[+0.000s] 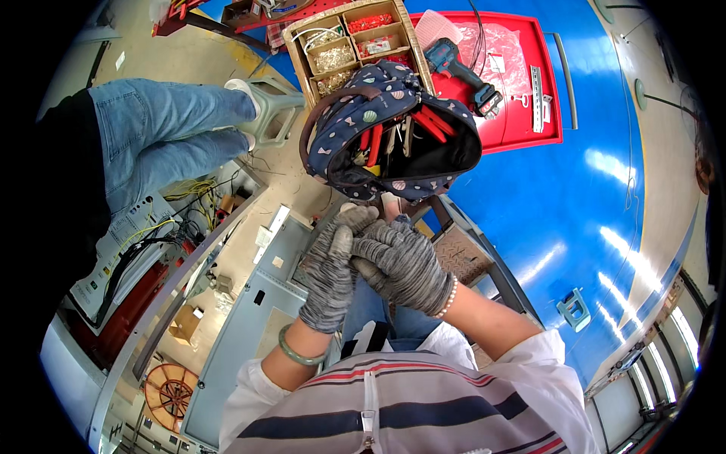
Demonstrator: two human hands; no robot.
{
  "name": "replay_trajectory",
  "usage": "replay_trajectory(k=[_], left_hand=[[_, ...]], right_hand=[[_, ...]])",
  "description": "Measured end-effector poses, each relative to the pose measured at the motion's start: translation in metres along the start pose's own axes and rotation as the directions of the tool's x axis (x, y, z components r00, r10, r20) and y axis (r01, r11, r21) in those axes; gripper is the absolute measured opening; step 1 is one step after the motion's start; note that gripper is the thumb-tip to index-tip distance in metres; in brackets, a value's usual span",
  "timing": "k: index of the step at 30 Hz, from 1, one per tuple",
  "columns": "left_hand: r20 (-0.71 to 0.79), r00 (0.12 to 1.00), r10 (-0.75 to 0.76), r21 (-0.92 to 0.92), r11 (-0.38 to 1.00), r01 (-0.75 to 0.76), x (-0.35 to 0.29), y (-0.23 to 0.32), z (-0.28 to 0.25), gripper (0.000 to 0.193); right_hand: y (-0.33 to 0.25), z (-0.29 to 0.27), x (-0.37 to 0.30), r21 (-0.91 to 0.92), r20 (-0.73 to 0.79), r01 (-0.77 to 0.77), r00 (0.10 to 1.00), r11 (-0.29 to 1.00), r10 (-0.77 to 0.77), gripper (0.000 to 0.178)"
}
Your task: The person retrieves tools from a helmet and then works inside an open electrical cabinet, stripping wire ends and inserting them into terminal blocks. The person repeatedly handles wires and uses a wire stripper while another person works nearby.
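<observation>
My left hand [333,261] and my right hand [401,265], both in grey striped knit gloves, meet in front of my body. Their fingers are curled in and press together at the middle. A small pale piece [391,206] shows just beyond the right fingers; whether it is held or is a bare fingertip I cannot make out. Past the hands stands a dark blue patterned tool bag [340,144], unzipped wide. Red-handled pliers [431,125] and other hand tools lie inside it. Neither hand touches the bag's contents.
Behind the bag are a divided parts box [299,64] and a red tray [522,136] carrying a cordless drill [457,68]. A person in jeans [162,113] is at left by a stool [280,106]. Grey cabinet panels [234,356] lie left; another stool [575,309] stands right.
</observation>
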State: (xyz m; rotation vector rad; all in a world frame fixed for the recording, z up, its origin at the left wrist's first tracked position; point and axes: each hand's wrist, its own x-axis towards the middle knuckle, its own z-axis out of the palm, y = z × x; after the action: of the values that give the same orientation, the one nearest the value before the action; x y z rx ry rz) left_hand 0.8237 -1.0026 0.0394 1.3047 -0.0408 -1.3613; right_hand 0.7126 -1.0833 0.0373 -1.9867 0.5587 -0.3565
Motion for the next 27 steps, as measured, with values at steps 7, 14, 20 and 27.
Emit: replay_trajectory(k=[7, 14, 20, 27], left_hand=[[-0.090, 0.899, 0.429, 0.562, 0.767, -0.310, 0.025, 0.020, -0.039, 0.047], [-0.105, 0.931, 0.348, 0.920, 0.389, -0.042, 0.080, 0.033, -0.014, 0.052], [0.057, 0.882, 0.469, 0.828, 0.472, -0.304, 0.065, 0.033, -0.019, 0.049], [0.047, 0.910, 0.413, 0.782, 0.552, -0.290, 0.050, 0.053, -0.019, 0.056]], right_hand=[[0.028, -0.044, 0.027, -0.229, -0.148, -0.101, 0.987, 0.968, 0.068, 0.022], [0.070, -0.022, 0.115, -0.611, 0.520, 0.028, 0.768, 0.791, 0.375, 0.034], [0.142, 0.026, 0.123, -0.620, 0.403, 0.287, 0.915, 0.730, -0.018, 0.044], [0.097, -0.018, 0.119, -0.540, 0.482, 0.266, 0.875, 0.799, 0.035, 0.037]])
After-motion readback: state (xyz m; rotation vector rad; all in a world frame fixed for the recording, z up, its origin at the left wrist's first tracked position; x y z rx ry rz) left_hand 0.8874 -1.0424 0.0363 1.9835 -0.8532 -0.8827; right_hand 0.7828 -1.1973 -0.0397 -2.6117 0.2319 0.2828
